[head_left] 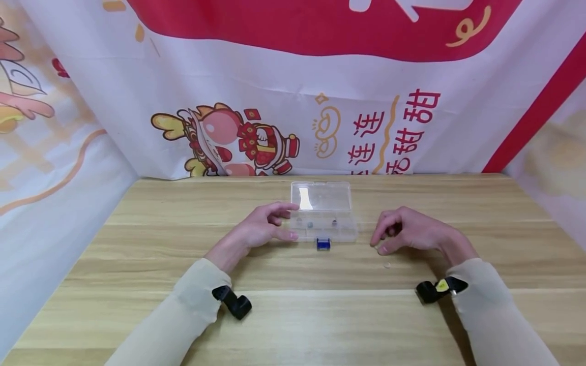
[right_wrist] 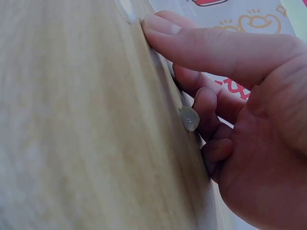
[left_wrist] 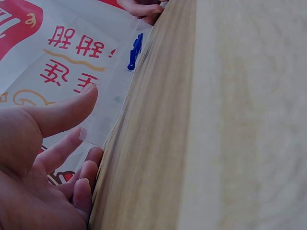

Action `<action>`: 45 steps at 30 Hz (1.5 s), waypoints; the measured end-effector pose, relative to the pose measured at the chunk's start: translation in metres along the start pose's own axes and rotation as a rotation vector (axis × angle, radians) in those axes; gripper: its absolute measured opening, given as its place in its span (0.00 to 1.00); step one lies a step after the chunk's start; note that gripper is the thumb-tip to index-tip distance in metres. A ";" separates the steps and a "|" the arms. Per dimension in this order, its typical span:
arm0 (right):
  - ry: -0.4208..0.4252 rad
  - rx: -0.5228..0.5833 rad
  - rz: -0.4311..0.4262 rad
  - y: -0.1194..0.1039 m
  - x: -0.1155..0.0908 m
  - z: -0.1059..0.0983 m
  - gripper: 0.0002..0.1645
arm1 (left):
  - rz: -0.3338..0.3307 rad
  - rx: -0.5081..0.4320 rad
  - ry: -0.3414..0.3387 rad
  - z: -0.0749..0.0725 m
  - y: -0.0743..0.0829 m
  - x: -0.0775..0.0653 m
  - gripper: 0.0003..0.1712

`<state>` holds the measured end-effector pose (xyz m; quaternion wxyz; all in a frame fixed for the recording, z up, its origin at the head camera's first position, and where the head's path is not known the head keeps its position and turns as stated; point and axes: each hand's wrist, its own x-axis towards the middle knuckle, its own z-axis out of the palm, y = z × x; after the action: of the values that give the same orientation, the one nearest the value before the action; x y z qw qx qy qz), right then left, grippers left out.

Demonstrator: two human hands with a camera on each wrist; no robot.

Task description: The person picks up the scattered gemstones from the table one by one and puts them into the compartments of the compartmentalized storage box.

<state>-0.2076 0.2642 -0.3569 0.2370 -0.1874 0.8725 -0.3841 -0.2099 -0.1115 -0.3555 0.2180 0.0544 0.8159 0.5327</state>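
Observation:
A clear plastic compartment box (head_left: 352,236) stands with its lid (head_left: 327,195) raised and a blue latch (head_left: 323,244) at its front edge. Inside are a few small pieces, one a dark piece (head_left: 334,222). My left hand (head_left: 263,226) touches the box's left end, thumb at the front corner and forefinger near the back, both fairly straight. To the right of the box, my right hand (head_left: 407,231) pinches a tiny pale piece (head_left: 376,247) low over the table. A translucent bead (right_wrist: 190,119) shows beside its curled fingers.
One loose clear piece (head_left: 387,265) lies on the wooden table (head_left: 320,325), just in front of the right thumb. A printed cloth (head_left: 256,71) hangs behind the table's far edge, and more cloth (head_left: 59,168) hangs along the left side.

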 end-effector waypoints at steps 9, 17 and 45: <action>0.007 0.017 0.004 -0.001 -0.003 -0.001 0.09 | 0.001 -0.009 -0.003 0.002 0.000 0.001 0.38; 0.007 0.065 0.031 -0.003 -0.005 -0.004 0.13 | 0.001 -0.006 -0.003 0.003 0.000 0.003 0.38; 0.182 0.035 0.007 -0.028 0.005 0.001 0.12 | 0.010 0.003 0.002 0.000 -0.002 0.002 0.37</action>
<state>-0.2070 0.2434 -0.3382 0.1612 -0.1445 0.8843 -0.4138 -0.2115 -0.1115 -0.3584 0.2146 0.0585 0.8166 0.5327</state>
